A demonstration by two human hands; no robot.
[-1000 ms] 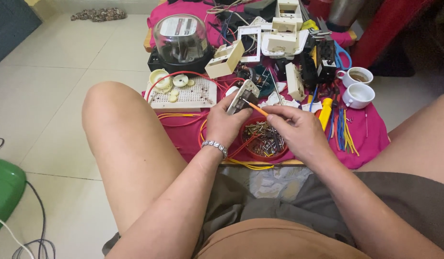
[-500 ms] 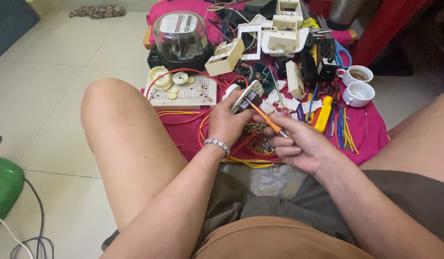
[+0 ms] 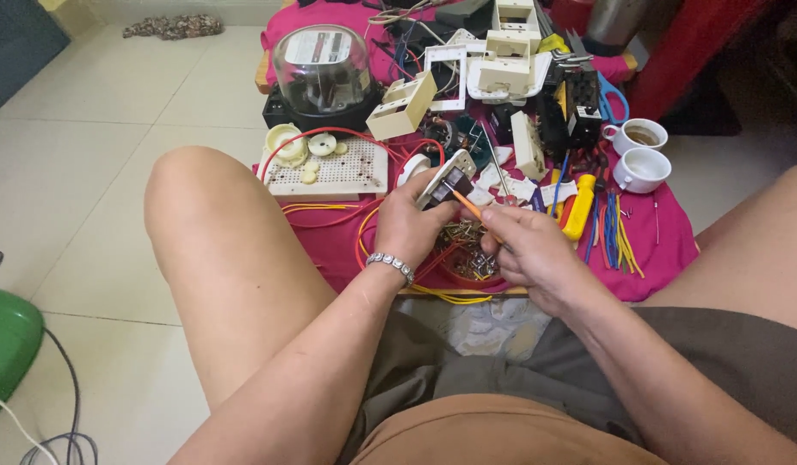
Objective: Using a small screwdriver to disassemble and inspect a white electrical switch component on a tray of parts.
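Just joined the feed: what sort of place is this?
Likely a home floor used as an electrical repair spot: tiled floor, a pink cloth strewn with switch parts and wires, a glass-domed meter, two cups.

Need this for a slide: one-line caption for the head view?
Left hand holds a small switch part while right hand applies an orange screwdriver above a cluttered pink cloth.

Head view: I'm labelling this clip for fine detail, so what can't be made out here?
- Tip of the orange-handled screwdriver: too small to see where it meets the switch module in the left hand.
- Screwdriver handle: hidden inside the right hand.
- Contents of the red dish: partly covered by both hands; small metal pieces blur together.
- Tools at the top edge: cut off by the frame.
- Far white cup: dark contents, kind unclear.
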